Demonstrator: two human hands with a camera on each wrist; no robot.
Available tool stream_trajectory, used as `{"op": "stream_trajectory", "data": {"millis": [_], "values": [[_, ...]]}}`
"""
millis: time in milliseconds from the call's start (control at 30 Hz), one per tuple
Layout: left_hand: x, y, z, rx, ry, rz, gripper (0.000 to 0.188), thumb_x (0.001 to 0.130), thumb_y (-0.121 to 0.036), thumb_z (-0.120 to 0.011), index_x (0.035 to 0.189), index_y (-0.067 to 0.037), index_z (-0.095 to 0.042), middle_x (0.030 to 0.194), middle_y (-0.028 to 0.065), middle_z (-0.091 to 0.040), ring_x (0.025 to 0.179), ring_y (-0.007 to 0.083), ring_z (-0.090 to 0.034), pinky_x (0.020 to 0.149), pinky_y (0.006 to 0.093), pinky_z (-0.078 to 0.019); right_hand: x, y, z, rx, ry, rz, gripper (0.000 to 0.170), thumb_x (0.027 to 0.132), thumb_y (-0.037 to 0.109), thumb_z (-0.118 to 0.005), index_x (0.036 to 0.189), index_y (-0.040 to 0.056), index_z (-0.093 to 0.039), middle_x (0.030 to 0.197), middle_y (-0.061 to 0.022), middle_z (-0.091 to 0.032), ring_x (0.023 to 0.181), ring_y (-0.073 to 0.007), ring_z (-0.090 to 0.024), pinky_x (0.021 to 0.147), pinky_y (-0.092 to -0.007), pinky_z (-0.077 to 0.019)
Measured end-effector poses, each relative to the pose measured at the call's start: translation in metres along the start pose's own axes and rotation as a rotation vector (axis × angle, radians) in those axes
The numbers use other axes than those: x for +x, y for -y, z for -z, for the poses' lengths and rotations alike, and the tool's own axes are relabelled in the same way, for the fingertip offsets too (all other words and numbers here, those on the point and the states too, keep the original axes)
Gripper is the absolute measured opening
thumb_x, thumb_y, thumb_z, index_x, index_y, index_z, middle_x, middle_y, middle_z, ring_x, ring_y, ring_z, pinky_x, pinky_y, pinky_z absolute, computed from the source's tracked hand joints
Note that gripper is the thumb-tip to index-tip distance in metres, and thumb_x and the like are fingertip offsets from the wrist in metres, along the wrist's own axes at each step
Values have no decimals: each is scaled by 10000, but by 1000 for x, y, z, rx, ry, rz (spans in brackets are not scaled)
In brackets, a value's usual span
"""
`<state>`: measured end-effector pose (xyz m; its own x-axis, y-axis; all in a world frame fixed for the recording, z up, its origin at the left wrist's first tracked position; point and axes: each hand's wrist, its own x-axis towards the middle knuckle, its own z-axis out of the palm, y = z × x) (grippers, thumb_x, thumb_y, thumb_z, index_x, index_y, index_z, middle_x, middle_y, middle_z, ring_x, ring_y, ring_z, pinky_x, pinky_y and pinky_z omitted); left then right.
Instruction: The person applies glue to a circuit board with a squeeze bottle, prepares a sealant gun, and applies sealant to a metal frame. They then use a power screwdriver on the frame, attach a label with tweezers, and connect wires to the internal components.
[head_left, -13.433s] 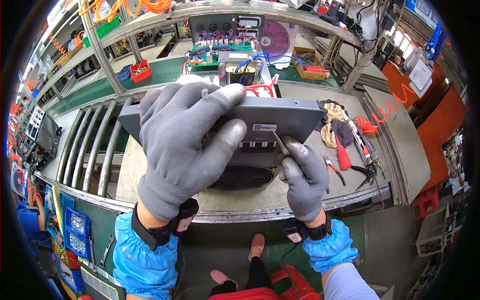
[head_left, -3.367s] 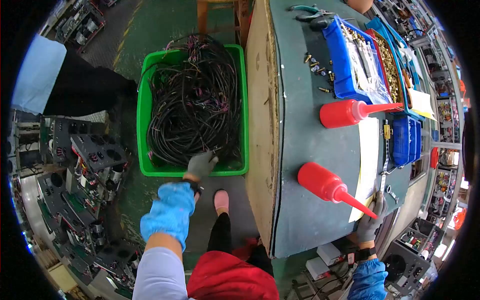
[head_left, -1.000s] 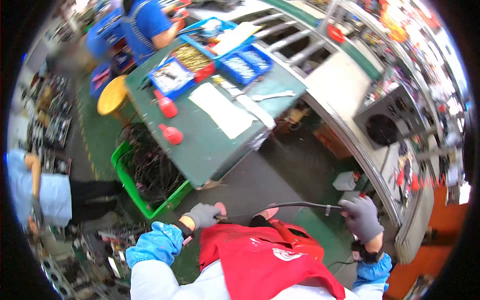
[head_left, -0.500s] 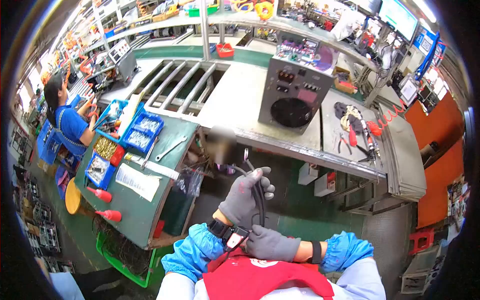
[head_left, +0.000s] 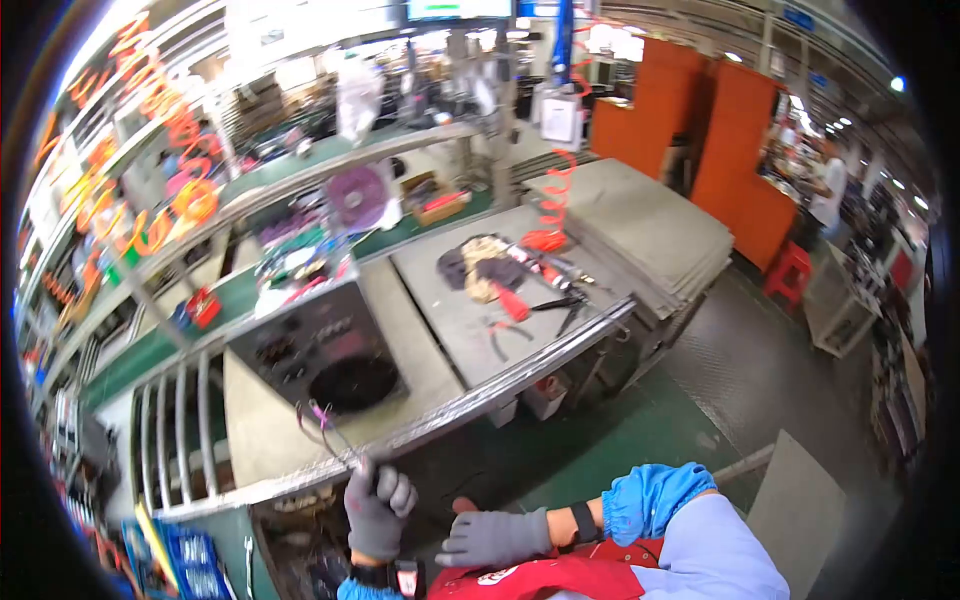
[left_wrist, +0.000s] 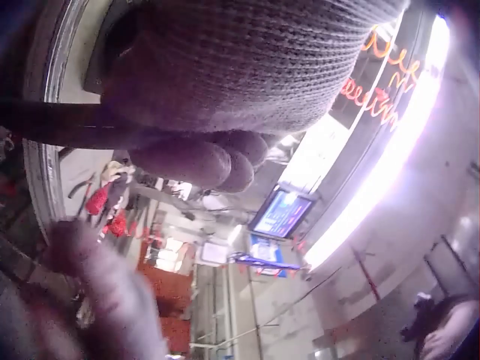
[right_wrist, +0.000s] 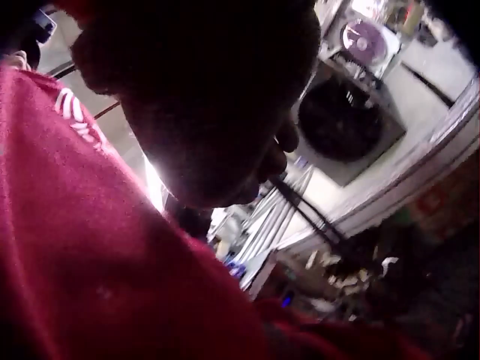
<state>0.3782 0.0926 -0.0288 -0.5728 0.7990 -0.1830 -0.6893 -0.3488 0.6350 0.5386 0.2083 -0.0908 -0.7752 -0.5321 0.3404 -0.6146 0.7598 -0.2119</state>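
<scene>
My left hand [head_left: 378, 508] is raised over the near bench edge in the head view, fingers curled round a black cable [head_left: 345, 447]; its thin ends stick up past the fingers. The cable [left_wrist: 45, 124] runs under that glove in the left wrist view. Low at my waist is my right hand [head_left: 497, 537], palm down, fingers bent. In the right wrist view two dark strands of cable [right_wrist: 307, 210] come out at its shadowed fingertips; the grip itself is mostly hidden. A dark box with a round fan [head_left: 315, 350] stands on the bench beyond my left hand.
Pliers [head_left: 508, 340], a red-handled tool [head_left: 512, 304] and bunched cloth [head_left: 482, 268] lie on the bench to the right, near stacked boards [head_left: 635, 225]. Metal rollers [head_left: 180, 430] are at the left. A red stool [head_left: 788, 275] stands farther right.
The head view has swung right since half a second ago. The hands have come away from the green crate and side table; the left still grips the cable, now nearer the fan box.
</scene>
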Motion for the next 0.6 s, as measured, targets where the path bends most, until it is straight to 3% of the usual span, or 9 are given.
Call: {"op": "stream_trajectory", "data": {"millis": [67, 100, 167, 200, 267, 433, 533, 567, 600], "values": [[24, 12, 15, 117, 47, 20, 421, 969, -440, -551, 1118, -51, -611, 570, -52, -266, 462, 120, -317, 431, 287, -295, -1, -45, 56, -16, 106, -254, 195, 820, 210, -583, 976, 93, -583, 773, -97, -607, 760, -303, -635, 673, -428, -484], [35, 13, 14, 172, 30, 80, 426, 944, -426, -586, 1122, -38, -597, 584, -32, -303, 481, 141, -355, 445, 302, -320, -3, -74, 79, 153, 218, -506, 170, 811, 191, -572, 929, 69, -580, 749, -152, -623, 700, -381, -635, 618, -508, -491], [57, 16, 18, 215, 24, 178, 419, 907, -346, -631, 1138, -6, -553, 634, 17, -378, 532, 181, -420, 480, 330, -366, -49, -142, 75, 29, -5, -794, 211, 817, 212, -572, 972, 75, -615, 796, -174, -646, 766, -384, -651, 686, -498, -521], [70, 20, 23, 209, 21, 213, 382, 901, -277, -619, 1146, 5, -543, 647, 23, -386, 547, 178, -424, 490, 326, -368, -80, -173, 70, -54, -281, -785, 263, 846, 230, -560, 1055, 90, -638, 892, -177, -656, 847, -374, -653, 749, -485, -527], [98, 24, 27, 176, 22, 304, 364, 901, -245, -609, 1155, 8, -542, 641, 17, -378, 547, 172, -417, 488, 325, -361, -118, -223, 87, -26, -259, -1197, 312, 885, 265, -551, 1131, 103, -652, 1020, -177, -659, 936, -379, -636, 818, -479, -518], [150, 29, -5, 223, 21, 479, 373, 922, -256, -599, 1140, 43, -543, 622, -21, -360, 519, 120, -380, 484, 266, -334, -195, -329, 122, -169, -304, -1430, 308, 865, 196, -571, 1146, 107, -662, 1081, -161, -667, 1013, -358, -630, 902, -433, -503], [179, 44, -17, 294, 14, 501, 339, 1003, -301, -485, 920, -20, -655, 632, 12, -533, 540, 127, -504, 513, 267, -427, -225, -396, 158, -300, -129, -1421, 267, 869, 177, -553, 1102, 115, -667, 1072, -170, -657, 984, -371, -627, 876, -457, -502], [182, 52, -36, 294, -135, 446, 201, 959, -194, -542, 969, -25, -650, 558, -54, -436, 433, 53, -371, 387, 213, -293, -245, -428, 157, -309, -94, -1436, 254, 869, 196, -554, 1084, 118, -664, 1060, -168, -657, 975, -375, -624, 854, -469, -500], [191, 63, -37, 261, -146, 428, 206, 958, -200, -543, 984, -23, -646, 559, -52, -435, 434, 58, -375, 389, 217, -300, -260, -456, 158, -322, -60, -1440, 261, 866, 204, -558, 1088, 114, -661, 1053, -166, -663, 966, -380, -628, 847, -475, -501]]}}
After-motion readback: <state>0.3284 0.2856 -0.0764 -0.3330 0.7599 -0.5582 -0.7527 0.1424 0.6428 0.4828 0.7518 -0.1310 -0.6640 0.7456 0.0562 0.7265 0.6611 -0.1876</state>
